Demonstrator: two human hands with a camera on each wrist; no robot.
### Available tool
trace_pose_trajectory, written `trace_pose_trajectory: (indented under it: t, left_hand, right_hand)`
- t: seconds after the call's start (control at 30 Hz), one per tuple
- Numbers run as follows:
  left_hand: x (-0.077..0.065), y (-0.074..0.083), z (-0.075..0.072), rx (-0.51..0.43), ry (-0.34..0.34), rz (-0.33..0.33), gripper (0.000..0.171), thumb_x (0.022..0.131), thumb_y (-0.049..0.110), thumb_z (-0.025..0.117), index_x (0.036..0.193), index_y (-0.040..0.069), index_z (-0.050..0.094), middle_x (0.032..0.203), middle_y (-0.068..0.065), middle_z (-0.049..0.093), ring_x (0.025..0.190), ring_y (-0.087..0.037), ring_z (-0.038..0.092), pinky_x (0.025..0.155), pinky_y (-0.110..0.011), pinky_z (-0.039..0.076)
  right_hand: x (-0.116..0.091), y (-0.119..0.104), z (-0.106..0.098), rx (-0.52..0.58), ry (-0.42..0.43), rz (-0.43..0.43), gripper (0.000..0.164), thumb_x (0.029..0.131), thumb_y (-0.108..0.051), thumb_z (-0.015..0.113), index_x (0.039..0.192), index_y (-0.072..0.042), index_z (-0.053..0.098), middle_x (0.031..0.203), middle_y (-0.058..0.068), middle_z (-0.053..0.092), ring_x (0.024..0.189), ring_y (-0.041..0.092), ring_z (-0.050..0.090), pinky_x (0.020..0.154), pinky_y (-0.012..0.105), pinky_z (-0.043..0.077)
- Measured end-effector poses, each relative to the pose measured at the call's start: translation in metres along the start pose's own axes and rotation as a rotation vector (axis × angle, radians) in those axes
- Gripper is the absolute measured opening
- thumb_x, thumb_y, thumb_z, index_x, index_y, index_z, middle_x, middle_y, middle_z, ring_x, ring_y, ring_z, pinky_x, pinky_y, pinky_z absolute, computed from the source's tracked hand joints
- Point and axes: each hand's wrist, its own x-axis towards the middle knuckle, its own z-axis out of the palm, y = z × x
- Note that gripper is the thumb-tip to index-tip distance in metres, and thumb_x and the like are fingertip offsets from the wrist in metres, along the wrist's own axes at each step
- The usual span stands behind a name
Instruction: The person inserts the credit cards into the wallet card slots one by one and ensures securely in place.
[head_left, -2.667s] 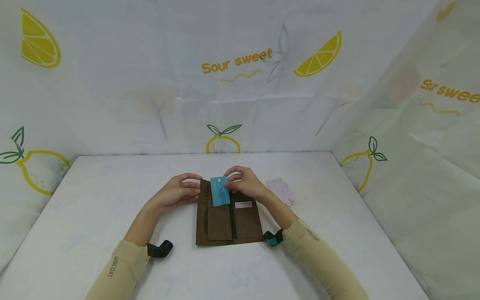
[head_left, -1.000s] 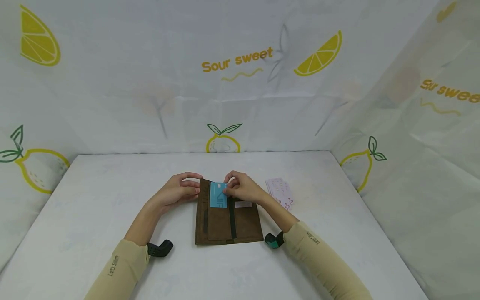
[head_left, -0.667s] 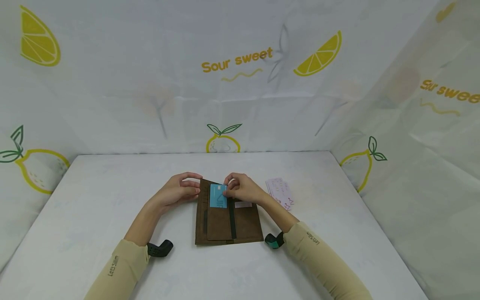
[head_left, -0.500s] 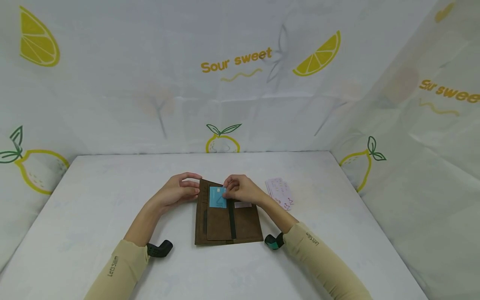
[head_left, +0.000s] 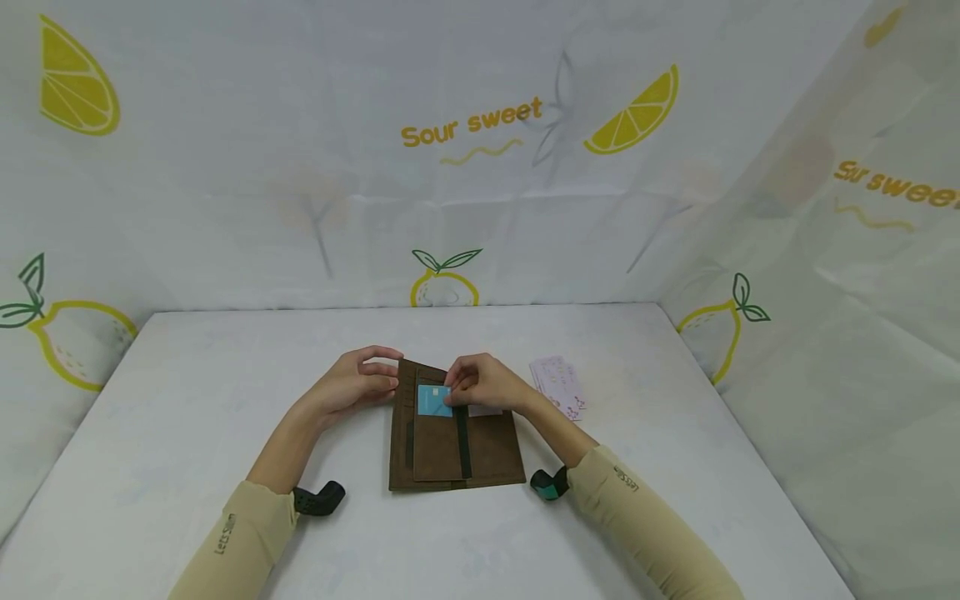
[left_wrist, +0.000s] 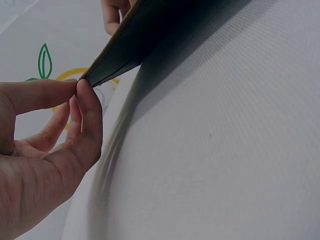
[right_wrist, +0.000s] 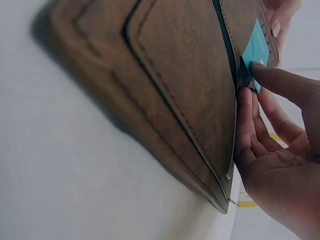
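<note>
Pinching the blue card (head_left: 431, 401) thumb against fingertips, the right hand (head_left: 487, 383) would do well to slide it squarely down into the brown wallet (head_left: 435, 454) (the card's lower part looks tucked in), while the left hand (head_left: 354, 383), nipping the wallet's edge, steadies it.

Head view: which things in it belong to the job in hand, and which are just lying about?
In the job:
- brown wallet, lying open, its edge pinched by the left hand
- blue card, partly inside the wallet, pinched by the right hand

Lying about, as far as I can judge:
- pale printed papers, untouched on the table
- lemon-print sheet, just backdrop
</note>
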Motion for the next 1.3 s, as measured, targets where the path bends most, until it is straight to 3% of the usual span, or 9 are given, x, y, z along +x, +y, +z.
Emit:
trace_pose_trajectory:
  t: [0.73, 0.93, 1.3]
  left_hand:
    - [-0.0009, 0.0011, 0.0009, -0.009, 0.000, -0.004, 0.049, 0.103, 0.001, 0.067, 0.150, 0.001, 0.052, 0.110, -0.001, 0.065, 0.096, -0.010, 0.069, 0.089, -0.025, 0.064]
    - [-0.0009, 0.0001, -0.0003, -0.004, -0.002, -0.005, 0.049, 0.104, 0.001, 0.065, 0.151, 0.001, 0.051, 0.112, -0.002, 0.065, 0.097, -0.011, 0.069, 0.089, -0.024, 0.063]
    - [-0.0019, 0.0008, 0.0009, -0.015, -0.014, 0.008, 0.047, 0.104, -0.003, 0.060, 0.150, 0.000, 0.051, 0.111, -0.002, 0.065, 0.096, -0.010, 0.069, 0.090, -0.024, 0.063]
  right_hand:
    - [-0.0013, 0.0033, -0.0019, -0.037, -0.088, -0.046, 0.010, 0.093, -0.007, 0.084, 0.097, 0.001, 0.078, 0.095, 0.013, 0.078, 0.079, 0.006, 0.067, 0.077, 0.020, 0.057]
    - [-0.0009, 0.0050, -0.0010, -0.041, -0.108, -0.033, 0.007, 0.093, -0.007, 0.084, 0.095, -0.002, 0.079, 0.103, 0.009, 0.075, 0.081, 0.005, 0.068, 0.075, 0.020, 0.057]
    - [-0.0035, 0.0057, -0.0017, -0.053, -0.116, -0.047, 0.007, 0.097, -0.006, 0.078, 0.097, 0.000, 0.081, 0.112, 0.015, 0.074, 0.086, 0.005, 0.068, 0.076, 0.019, 0.057]
